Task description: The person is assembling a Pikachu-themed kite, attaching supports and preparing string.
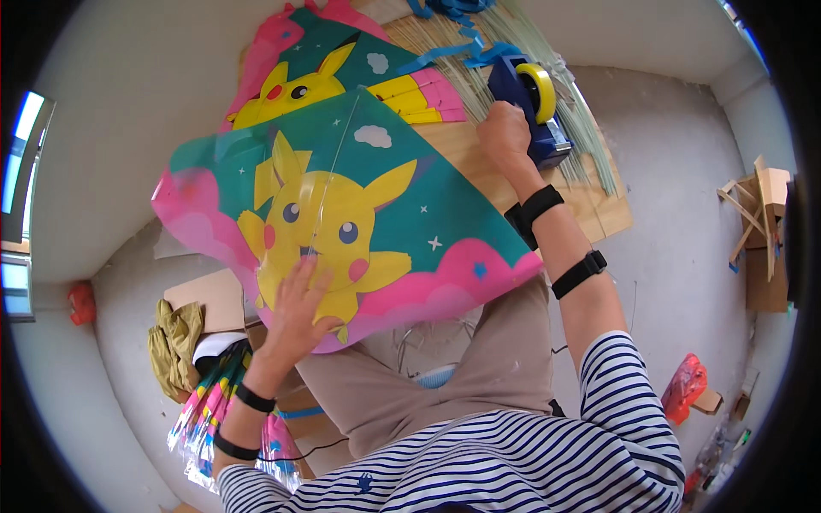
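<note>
A kite sail [385,214] of thin plastic lies across my lap and the table edge, green with pink clouds and a yellow cartoon animal. A thin rod runs down its middle. My left hand [299,308] rests on its lower part, fingers stretched out. My right hand [505,132] is closed, knuckles up, against the left side of a dark blue tape dispenser [560,150]. The dispenser carries a yellow tape roll [537,92]. What the right fingers grip, if anything, is hidden. Beyond, a second kite sail [368,56] of similar print lies partly under the first.
Thin pale rods [590,141] lie in a bundle on the wooden table [603,214], with blue ribbon [470,47] over them. Folded printed kites [205,410] and an olive cloth [175,346] are at lower left. Cardboard boxes [765,274] and a red bag [684,389] stand right.
</note>
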Demonstrator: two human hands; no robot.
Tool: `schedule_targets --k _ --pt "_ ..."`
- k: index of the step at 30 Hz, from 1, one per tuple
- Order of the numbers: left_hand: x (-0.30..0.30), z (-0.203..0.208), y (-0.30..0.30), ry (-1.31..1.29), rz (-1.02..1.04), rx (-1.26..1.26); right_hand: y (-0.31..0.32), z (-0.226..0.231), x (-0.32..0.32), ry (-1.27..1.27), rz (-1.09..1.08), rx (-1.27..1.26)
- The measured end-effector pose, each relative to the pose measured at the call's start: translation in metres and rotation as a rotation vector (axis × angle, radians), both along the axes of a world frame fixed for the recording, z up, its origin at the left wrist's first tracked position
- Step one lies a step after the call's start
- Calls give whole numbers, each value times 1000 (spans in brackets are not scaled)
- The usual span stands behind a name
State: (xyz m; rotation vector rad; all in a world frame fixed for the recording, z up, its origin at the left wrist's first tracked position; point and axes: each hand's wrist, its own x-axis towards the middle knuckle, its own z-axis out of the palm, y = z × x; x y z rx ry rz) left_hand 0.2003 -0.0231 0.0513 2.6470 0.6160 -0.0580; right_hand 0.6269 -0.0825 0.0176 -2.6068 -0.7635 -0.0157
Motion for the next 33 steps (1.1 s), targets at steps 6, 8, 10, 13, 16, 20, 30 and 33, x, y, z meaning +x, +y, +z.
schedule_targets --k 6,8,10,13,16,20,30,33 --pt "-3 -26 -24 38 58 105 -24 20 5 -37 47 32" --pt "-5 -26 -24 -6 68 79 -22 23 8 -94 41 102" --pt "-5 -28 -24 -1 85 71 -15 24 15 -156 -18 233" --pt "-5 -32 -27 -7 111 63 0 30 32 511 -202 576" --pt "-4 -35 -27 -24 108 64 -5 26 43 642 -209 668" --pt "-5 -34 -29 -28 133 49 -23 19 30 710 -120 590" --pt "-3 -36 -29 -35 128 56 -80 28 6 1105 -4 848" --pt "-8 -39 -27 -21 122 67 -115 5 -22 1153 82 852"
